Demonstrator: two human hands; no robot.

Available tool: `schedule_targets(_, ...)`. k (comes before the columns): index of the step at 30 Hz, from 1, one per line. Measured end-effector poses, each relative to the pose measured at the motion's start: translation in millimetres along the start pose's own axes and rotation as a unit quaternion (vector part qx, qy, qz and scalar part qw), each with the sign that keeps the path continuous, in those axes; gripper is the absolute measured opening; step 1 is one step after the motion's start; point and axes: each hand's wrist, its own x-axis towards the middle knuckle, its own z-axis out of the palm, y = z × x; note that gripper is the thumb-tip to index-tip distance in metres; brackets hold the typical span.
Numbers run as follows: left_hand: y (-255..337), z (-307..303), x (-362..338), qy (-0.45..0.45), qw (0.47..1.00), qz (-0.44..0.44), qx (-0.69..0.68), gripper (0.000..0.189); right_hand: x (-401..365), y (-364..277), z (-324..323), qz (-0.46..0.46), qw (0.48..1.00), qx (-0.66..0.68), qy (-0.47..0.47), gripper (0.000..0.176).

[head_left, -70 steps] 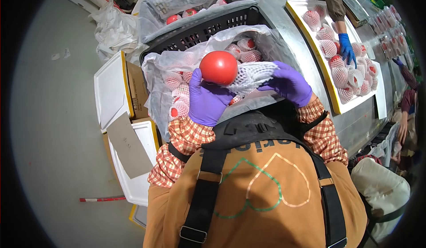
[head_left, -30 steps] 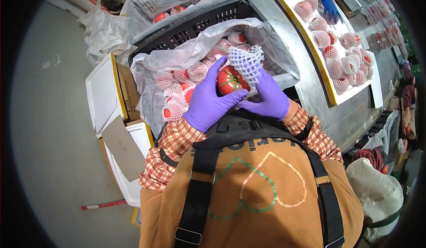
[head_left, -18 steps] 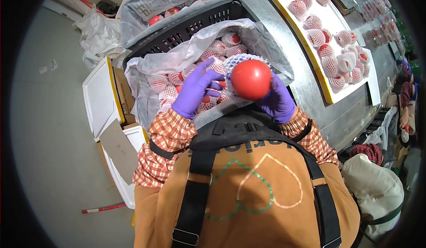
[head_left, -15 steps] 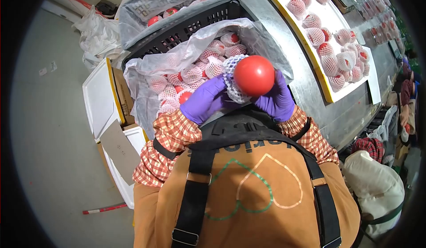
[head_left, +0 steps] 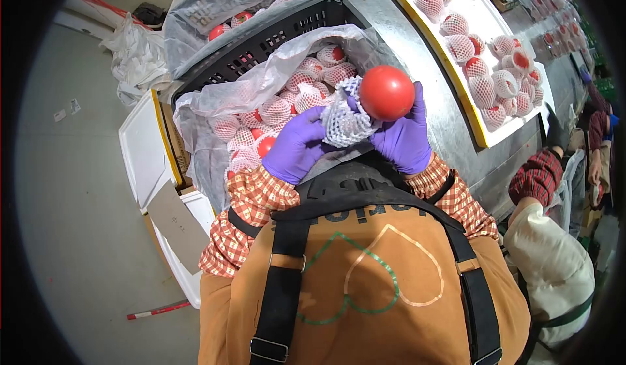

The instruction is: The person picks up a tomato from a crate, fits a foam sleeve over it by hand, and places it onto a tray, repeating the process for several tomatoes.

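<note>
A smooth red tomato (head_left: 387, 93) sits in my gloved right hand (head_left: 405, 140), whose fingers curl around its right and lower side. White foam netting (head_left: 347, 122) hangs at the tomato's left, mostly off it, with its edge still touching. The fingers of my left hand (head_left: 295, 148), in a purple glove, are closed on the netting. Both hands are over the near edge of a black crate (head_left: 261, 46) lined with grey plastic. Inside that crate lie several red tomatoes in pink-white foam nets (head_left: 274, 110).
A yellow-edged white tray (head_left: 443, 65) with several netted tomatoes stands on the metal table (head_left: 375, 6). Behind is another lined crate (head_left: 179, 42). White boxes (head_left: 147, 143) are at the left. A co-worker in a plaid sleeve (head_left: 536, 176) is at the right.
The tomato has shifted slightly right and up, and the netting has come further off it to the left. The co-worker's plaid-sleeved arm has reached up toward the tray.
</note>
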Motion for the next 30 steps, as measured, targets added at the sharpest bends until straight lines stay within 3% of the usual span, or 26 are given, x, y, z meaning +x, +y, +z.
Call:
schedule_targets(1,1,0,0,0.001,1.0,0.001,-0.001,0.046,-1,-1,-3,0.002,1.0,0.0,0.001,0.076)
schedule_targets(3,6,4,0,-0.029,0.983,0.038,-0.179,0.041,-6,-2,-7,-0.006,0.997,-0.081,0.014,0.077)
schedule_targets(4,8,9,-3,-0.009,0.979,0.044,-0.198,0.039,-9,-3,-6,-0.004,0.997,-0.082,0.014,0.077)
schedule_targets(5,10,14,-4,-0.009,0.979,0.045,-0.199,0.039,-13,-3,-5,-0.006,0.981,-0.189,0.04,0.079)
schedule_targets(6,12,18,-5,-0.001,0.988,0.083,-0.132,0.038,-15,-4,-3,-0.008,0.954,-0.293,0.064,0.081)
schedule_targets(7,13,19,-5,0.006,0.991,0.12,-0.065,0.038,-14,-4,1,-0.007,0.954,-0.294,0.064,0.081)
schedule_targets(8,13,21,-1,0.066,0.988,0.137,-0.02,0.035,-12,-3,6,-0.003,0.929,-0.369,0.026,0.083)
schedule_targets(9,15,23,0,0.067,0.988,0.138,-0.021,0.035,-10,-2,12,0.001,0.897,-0.442,-0.013,0.085)
schedule_targets(10,17,26,0,0.136,0.967,0.189,0.098,0.032,-8,3,18,-0.012,0.879,-0.477,0.021,0.088)
schedule_targets(11,20,30,0,0.202,0.926,0.236,0.214,0.031,-3,6,20,-0.026,0.841,-0.54,0.017,0.083)
schedule_targets(12,21,33,1,0.181,0.881,0.312,0.306,0.03,1,11,18,-0.064,0.818,-0.572,-0.001,0.08)
schedule_targets(13,21,37,0,0.178,0.881,0.313,0.307,0.03,4,14,15,-0.104,0.791,-0.602,-0.019,0.077)
schedule_targets(15,17,44,-6,0.108,0.71,0.434,0.544,0.033,9,16,9,-0.157,0.765,-0.623,-0.038,0.078)
schedule_targets(16,16,46,-9,0.092,0.663,0.441,0.598,0.032,10,15,8,-0.207,0.737,-0.642,-0.056,0.078)
schedule_targets(17,14,49,-9,0.083,0.663,0.445,0.596,0.032,11,14,8,-0.215,0.732,-0.644,-0.053,0.078)
schedule_targets(19,9,54,-8,0.031,0.609,0.473,0.636,0.037,10,13,10,-0.216,0.757,-0.61,-0.086,0.076)
schedule_targets(21,7,55,-11,0.014,0.603,0.443,0.664,0.048,7,12,5,-0.245,0.739,-0.625,-0.047,0.069)
schedule_targets(23,7,52,-8,0.051,0.541,0.509,0.667,0.069,2,10,6,-0.125,0.881,-0.45,0.072,0.065)
schedule_targets(24,6,45,-10,0.093,0.549,0.461,0.691,0.089,1,15,13,-0.147,0.885,-0.437,0.071,0.059)
schedule_targets(25,4,43,-6,0.087,0.548,0.463,0.691,0.089,3,16,9,-0.154,0.884,-0.435,0.071,0.059)
schedule_targets(27,2,48,6,0.096,0.666,0.381,0.634,0.096,8,16,12,-0.123,0.865,-0.481,0.068,0.053)
schedule_targets(28,-4,47,13,0.075,0.777,0.337,0.526,0.096,2,19,16,-0.162,0.794,-0.583,0.067,0.047)
schedule_targets(30,-6,42,18,0.053,0.802,0.338,0.489,0.093,3,13,8,-0.141,0.786,-0.6,0.051,0.042)
